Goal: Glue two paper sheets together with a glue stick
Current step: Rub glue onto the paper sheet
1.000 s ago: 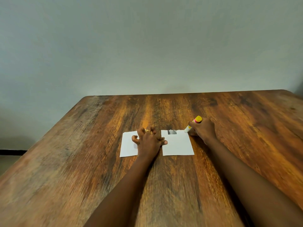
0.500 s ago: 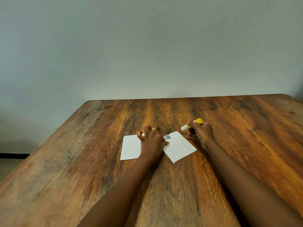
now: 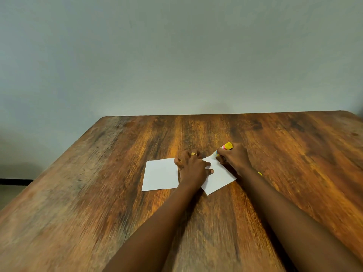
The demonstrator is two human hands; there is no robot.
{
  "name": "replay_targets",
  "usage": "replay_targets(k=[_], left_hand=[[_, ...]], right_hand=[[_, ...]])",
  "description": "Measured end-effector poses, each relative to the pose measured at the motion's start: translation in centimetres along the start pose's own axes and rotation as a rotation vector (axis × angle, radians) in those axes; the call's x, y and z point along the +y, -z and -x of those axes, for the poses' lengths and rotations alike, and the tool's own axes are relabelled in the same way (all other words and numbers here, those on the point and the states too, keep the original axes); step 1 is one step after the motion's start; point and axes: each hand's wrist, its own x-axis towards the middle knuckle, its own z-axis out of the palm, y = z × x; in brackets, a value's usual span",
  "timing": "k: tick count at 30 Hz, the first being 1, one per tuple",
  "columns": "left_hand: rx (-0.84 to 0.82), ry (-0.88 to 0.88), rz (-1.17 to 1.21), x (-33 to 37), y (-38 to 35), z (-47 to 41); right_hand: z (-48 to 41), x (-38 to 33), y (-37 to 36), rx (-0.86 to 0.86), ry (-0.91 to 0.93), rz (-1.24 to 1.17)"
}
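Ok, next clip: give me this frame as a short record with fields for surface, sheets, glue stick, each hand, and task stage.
surface: wooden table, plain wall behind
left sheet: white paper, flat, square to the table edge
right sheet: white paper, turned at an angle, apart from the left one
glue stick: yellow-ended stick, tip at the right sheet's far corner
left hand: pressing down on the right sheet's left part; ring on one finger
right hand: gripping the glue stick
small yellow item: beside the right forearm, possibly the cap
stage: applying glue; sheets not yet joined

Wooden table [image 3: 196, 222], plain grey wall [image 3: 176, 55]
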Motion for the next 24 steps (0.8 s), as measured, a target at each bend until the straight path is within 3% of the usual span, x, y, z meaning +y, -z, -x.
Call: replay_targets(k=[24], left_hand=[[0.02, 0.066, -0.005, 0.49, -0.23, 0.14]], right_hand=[[0.21, -0.9, 0.61, -0.085, -0.044, 0.109]])
